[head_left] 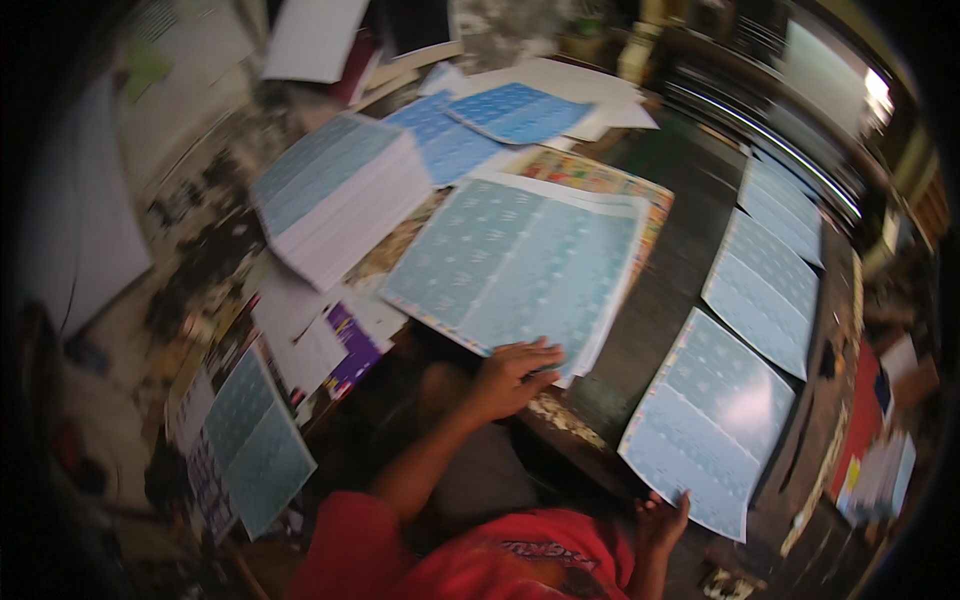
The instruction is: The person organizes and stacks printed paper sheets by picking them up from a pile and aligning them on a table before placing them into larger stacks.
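My left hand (515, 375) lies with fingers stretched out on the near edge of a stack of pale blue-green patterned printed sheets (510, 260). The sheets in this stack are slightly fanned at the right side. At the lower right, my right hand (662, 522) pinches the near corner of a glossy printed sheet (705, 420) of the same pattern. Beyond it, a second printed sheet (765, 290) and others continue in a row on the dark table (650, 265) toward a roller machine.
The roller machine (765, 125) stands at the far right. Left of my stack sits a thick pile of printed sheets (340, 190). Bright blue sheets (515, 110) lie farther back. Another printed sheet (255, 445) is at the lower left; a red panel (858, 415) is at the right.
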Demonstrator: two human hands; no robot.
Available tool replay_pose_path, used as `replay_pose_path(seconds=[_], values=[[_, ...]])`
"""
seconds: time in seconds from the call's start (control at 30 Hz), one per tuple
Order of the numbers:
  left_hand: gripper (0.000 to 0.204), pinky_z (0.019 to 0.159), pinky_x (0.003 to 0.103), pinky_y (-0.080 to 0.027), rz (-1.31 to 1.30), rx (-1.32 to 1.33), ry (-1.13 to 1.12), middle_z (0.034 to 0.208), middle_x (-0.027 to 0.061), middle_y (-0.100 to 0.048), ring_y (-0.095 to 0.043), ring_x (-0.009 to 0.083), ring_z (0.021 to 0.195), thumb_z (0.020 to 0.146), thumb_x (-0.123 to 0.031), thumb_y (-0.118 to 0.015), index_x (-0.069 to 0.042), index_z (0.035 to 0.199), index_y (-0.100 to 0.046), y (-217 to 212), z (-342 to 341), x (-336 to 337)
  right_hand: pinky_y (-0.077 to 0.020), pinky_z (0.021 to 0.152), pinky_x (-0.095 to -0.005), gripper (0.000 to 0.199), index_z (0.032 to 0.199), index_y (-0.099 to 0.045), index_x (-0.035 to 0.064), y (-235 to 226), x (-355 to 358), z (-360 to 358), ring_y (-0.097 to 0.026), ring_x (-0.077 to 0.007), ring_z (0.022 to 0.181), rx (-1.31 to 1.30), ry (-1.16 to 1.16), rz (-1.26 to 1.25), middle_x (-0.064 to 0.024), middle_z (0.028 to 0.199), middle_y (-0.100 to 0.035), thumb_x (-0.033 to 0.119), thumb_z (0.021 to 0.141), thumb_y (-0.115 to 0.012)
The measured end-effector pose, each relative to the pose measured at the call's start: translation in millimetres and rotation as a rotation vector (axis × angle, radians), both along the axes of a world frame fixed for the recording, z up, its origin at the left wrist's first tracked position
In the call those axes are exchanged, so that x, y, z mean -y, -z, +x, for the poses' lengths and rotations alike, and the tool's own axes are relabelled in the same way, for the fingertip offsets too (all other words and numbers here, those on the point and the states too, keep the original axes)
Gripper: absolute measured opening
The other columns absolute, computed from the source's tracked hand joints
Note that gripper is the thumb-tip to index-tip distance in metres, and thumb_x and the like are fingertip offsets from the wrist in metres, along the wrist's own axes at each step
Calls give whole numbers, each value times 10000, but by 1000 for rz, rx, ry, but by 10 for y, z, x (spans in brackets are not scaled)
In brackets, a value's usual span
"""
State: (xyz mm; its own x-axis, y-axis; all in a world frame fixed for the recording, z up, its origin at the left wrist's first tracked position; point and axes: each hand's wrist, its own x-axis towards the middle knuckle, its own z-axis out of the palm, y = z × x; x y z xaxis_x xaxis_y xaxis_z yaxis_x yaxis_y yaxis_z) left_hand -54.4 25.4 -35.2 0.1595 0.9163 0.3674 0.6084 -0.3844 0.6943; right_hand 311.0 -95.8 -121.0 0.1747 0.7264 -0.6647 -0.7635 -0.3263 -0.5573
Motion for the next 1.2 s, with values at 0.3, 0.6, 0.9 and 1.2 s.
replay_pose_path(seconds=[0.3,0.6,0.9,1.2], values=[[377,855,329,-481,-120,1271,-398,917,124,-692,-627,171,907,1004,-356,-514,-30,1078,-687,-112,-4,-6,-490,734,-388,516,1267,-473,109,39,-275,-133,-563,-198,814,110,150,51,-88,1082,-612,514,947,-488],[185,1112,554,-253,-94,92,344,1072,29,-707,-553,237,1228,919,-304,-634,-161,975,-737,-344,501,402,-515,815,-426,620,1427,-401,152,-564,-285,-181,-588,-202,909,148,-227,326,-59,1231,-560,522,936,-481],[603,1129,576,-215,117,-278,-97,1422,133,-485,-352,400,1377,732,-431,-783,-62,1172,-596,-290,412,220,-504,627,-371,322,1082,-538,-46,-231,69,33,-580,-231,653,50,-164,76,-140,856,-608,211,896,-596],[593,1103,458,-309,101,-148,-144,1349,167,-553,-433,344,1338,817,-375,-742,-17,1253,-560,-120,-54,57,-456,620,-328,375,1059,-556,-48,5,958,3,-608,-257,691,35,-102,-200,-163,816,-625,298,919,-581]])
